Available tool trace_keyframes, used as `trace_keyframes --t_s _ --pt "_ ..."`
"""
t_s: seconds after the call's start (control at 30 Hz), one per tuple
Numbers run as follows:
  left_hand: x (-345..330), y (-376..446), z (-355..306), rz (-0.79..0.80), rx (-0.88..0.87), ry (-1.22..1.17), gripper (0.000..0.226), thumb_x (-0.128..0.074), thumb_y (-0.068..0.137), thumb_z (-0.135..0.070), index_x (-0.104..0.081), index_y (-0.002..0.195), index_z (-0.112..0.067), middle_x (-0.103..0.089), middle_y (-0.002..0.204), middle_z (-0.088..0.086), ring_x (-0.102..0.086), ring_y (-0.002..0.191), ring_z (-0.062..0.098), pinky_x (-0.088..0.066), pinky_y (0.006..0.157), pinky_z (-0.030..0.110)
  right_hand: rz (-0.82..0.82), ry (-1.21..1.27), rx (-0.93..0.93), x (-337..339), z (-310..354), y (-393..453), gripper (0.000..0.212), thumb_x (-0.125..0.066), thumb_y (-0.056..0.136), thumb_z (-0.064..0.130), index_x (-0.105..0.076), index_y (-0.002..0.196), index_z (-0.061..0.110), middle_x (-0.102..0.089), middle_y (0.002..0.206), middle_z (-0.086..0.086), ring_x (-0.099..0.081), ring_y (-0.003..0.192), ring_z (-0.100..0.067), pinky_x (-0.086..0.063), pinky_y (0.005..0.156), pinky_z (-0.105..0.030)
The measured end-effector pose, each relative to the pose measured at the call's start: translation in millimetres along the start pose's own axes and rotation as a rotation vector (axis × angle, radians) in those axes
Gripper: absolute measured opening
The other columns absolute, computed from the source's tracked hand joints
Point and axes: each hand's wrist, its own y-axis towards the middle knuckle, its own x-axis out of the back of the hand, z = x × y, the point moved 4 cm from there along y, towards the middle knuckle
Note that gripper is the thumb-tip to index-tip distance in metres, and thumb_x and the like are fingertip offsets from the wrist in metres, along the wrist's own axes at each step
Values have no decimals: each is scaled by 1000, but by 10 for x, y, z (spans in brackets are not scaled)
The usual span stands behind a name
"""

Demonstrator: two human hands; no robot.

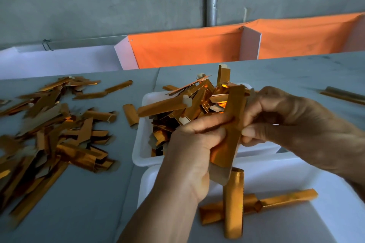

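Mid-fold, seemingly: gold strip (pixel 236 104) gripped in left hand (pixel 189 144), pinched by right hand (pixel 292 124); next probably closing it for the near tray (pixel 150 179).

The left hand (pixel 189 154) is bare, its forearm (pixel 158 215) bare down to the view's edge; the right hand (pixel 296 124) is bare too — creased knuckles, raised tendons along its back.

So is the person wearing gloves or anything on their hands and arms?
No. The left hand and right hand are both bare: no gloves or rings that I can see. The left forearm is bare too, with no sleeve, watch or bracelet in view. Only the right wrist shows, also uncovered.
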Motion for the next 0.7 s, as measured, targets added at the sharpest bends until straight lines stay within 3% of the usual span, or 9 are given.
trace_keyframes --t_s 0.1,0.2,0.37,0.53,0.63,0.7 --pt "39 14 9 3 17 -67 31 -55 88 2 -76 86 -22 -75 86 0 -72 81 12 -56 64 20 20 76 -55 -36 -67 18 10 -66 63 18 -67 73 17 -65 77 3 -70 68 -16 -56 64 -19" --pt "45 -16 -32 -89 -201 213 29 -61 89 -8 -74 90 -34 -73 92 -14 -68 90 6 -57 77 26 59 75 -128 -70 -152 17 8 -65 67 25 -67 74 23 -70 76 0 -70 70 -15 -56 67 -22" --pt "-18 -60 -87 -153 -385 453 29 -59 92 -10 -70 93 -36 -70 94 -15 -67 90 3 -58 72 25 -3 15 -159 -104 -183 22 7 -67 80 16 -66 76 20 -69 77 -1 -69 74 -15 -57 69 -25" --pt "-22 -73 -128 -123 -380 414 31 -57 93 -12 -69 96 -40 -70 93 -13 -66 86 1 -54 65 13 -115 -166 -137 -134 -133 32 10 -65 84 17 -60 78 23 -67 72 3 -69 67 -8 -57 61 -21" --pt "-8 -72 -146 -97 -348 333 34 -59 91 -11 -69 97 -42 -70 85 -12 -67 79 3 -52 57 13 -148 -43 -140 -171 -113 38 9 -66 84 13 -59 81 19 -68 68 2 -69 63 -13 -56 59 -26" --pt "-23 -86 -156 -59 -339 303 35 -59 89 -10 -68 100 -42 -70 82 -13 -68 76 3 -52 57 14 -209 69 -136 -152 -85 30 20 -70 75 18 -58 88 25 -68 68 4 -68 58 -15 -55 55 -26"
